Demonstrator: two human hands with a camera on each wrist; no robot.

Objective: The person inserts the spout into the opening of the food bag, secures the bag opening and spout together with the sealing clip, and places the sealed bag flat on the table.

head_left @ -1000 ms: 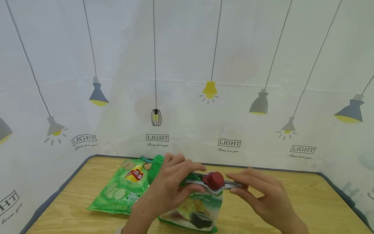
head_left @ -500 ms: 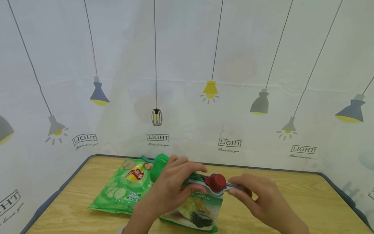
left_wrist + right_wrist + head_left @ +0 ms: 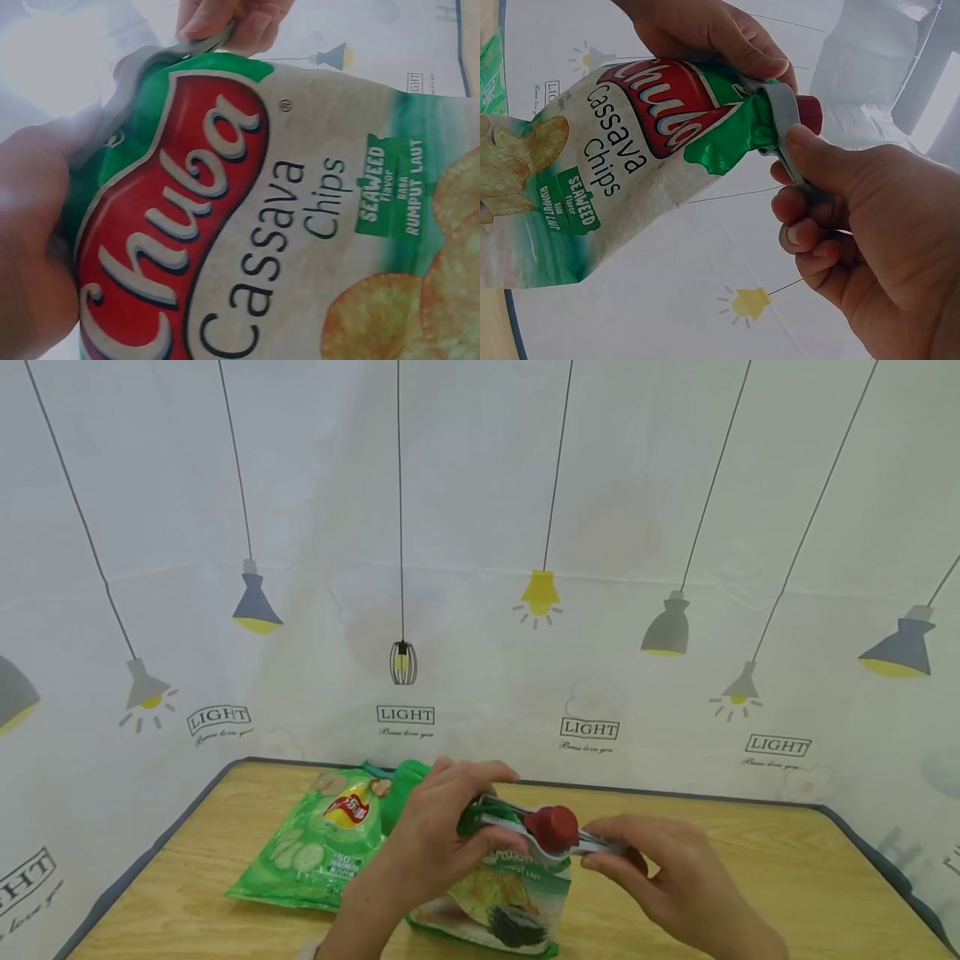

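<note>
A pale grey bag clip (image 3: 551,858) with a red-capped pour spout (image 3: 555,827) lies across the top of a Chuba cassava chips bag (image 3: 600,172). The bag stands upright on the table, its green top edge bunched at the clip. My left hand (image 3: 427,839) grips the clip's left end together with the bag top, thumb on the near side, index finger over the far side. At the other end, my right hand (image 3: 667,868) pinches the clip's narrow tip between thumb and curled fingers. In the left wrist view the clip (image 3: 139,75) runs along the bag's upper edge.
A green chip bag with a red and yellow logo (image 3: 315,843) lies to the left, with a teal strip (image 3: 377,769) at its top. Below is a wood-grain table (image 3: 757,835) with a dark edge. Behind it hangs a lamp-printed curtain (image 3: 480,527).
My right fingers have gone from lightly touching the clip's tip to curling round it. My left index finger has shifted slightly up and left. The bags stay in place.
</note>
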